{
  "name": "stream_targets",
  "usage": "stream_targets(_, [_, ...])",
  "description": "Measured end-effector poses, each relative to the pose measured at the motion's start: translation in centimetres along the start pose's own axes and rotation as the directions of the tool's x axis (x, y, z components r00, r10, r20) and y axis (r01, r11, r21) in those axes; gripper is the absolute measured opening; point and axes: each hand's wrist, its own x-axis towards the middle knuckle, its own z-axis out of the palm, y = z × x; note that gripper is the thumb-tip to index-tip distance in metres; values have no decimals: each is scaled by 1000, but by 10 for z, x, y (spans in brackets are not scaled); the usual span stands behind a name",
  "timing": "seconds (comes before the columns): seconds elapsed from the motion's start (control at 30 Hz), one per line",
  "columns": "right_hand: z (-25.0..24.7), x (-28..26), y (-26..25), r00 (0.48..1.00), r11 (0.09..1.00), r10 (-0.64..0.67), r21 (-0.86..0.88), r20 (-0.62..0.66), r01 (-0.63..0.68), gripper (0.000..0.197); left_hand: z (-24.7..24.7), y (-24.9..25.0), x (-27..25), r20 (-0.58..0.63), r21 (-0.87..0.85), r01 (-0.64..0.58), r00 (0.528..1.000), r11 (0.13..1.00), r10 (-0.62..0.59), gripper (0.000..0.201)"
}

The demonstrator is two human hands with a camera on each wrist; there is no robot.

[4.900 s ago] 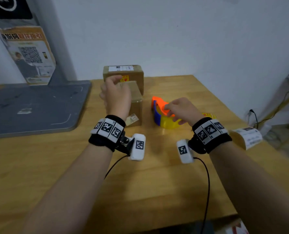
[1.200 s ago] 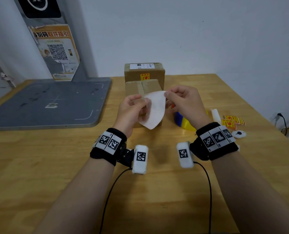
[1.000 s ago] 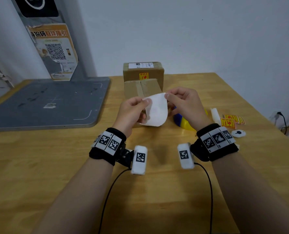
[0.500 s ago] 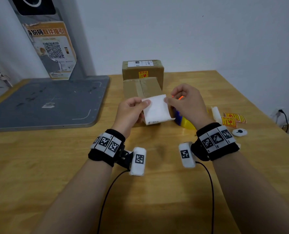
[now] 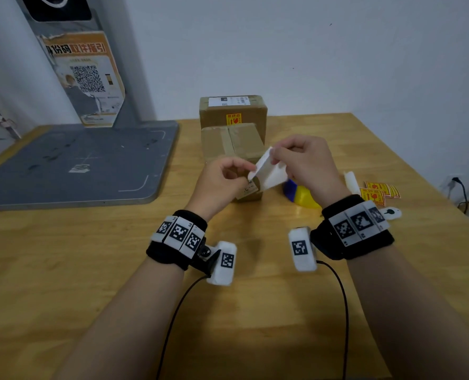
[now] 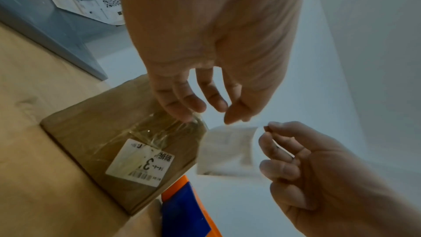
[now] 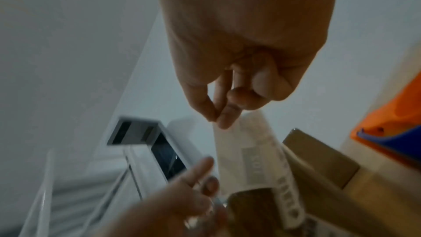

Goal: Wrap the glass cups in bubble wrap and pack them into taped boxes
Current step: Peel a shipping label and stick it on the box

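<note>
My right hand [image 5: 273, 157] pinches the top corner of a white shipping label [image 5: 271, 174] between thumb and forefinger, just above the near taped cardboard box [image 5: 232, 144]. The label hangs tilted, print faintly showing through in the right wrist view [image 7: 255, 159]. My left hand [image 5: 244, 174] hovers beside the label's lower left corner with fingers loosely curled; in the left wrist view [image 6: 225, 113] nothing sits between its fingertips. A second sealed box [image 5: 233, 111] with a label and a fragile sticker stands behind. No glass cups or bubble wrap are in view.
A blue, yellow and orange tape dispenser [image 5: 300, 193] lies right of the near box, partly behind my right hand. Fragile stickers [image 5: 378, 190] and a white roll [image 5: 351, 182] lie at the right. A grey weighing platform [image 5: 77, 160] fills the table's left back.
Both hands held the label stretched between them. Now the left hand has let go and dropped slightly, while the right hand has lifted the label and turned it nearly edge-on.
</note>
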Motion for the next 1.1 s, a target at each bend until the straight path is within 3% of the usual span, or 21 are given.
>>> stream_targets(0.1, [3, -4, 1, 990, 987, -132, -87, 41, 135, 21, 0, 14, -4, -40, -99, -55, 998, 994, 51, 35])
stream_targets(0.2, [6, -13, -3, 967, 979, -203, 31, 156, 201, 10, 1, 24, -7, -67, -180, -93, 994, 979, 82, 21])
stream_targets(0.3, [6, -16, -7, 952, 964, -241, 163, 190, 211, 5, 1, 26, -7, -100, -248, -89, 993, 965, 66, 16])
stream_targets(0.5, [5, -17, -7, 959, 946, -174, 310, 226, 98, 13, 0, 25, -8, -64, -311, -62, 997, 949, 44, 15])
stream_targets(0.77, [4, -19, -9, 953, 940, -153, 336, 262, 59, 21, 2, 27, -10, -57, -326, -51, 998, 944, 34, 16])
stream_targets(1.1, [4, -19, -8, 962, 948, -105, 316, 254, 20, 13, 2, 27, -12, -46, -333, -53, 998, 941, 39, 15])
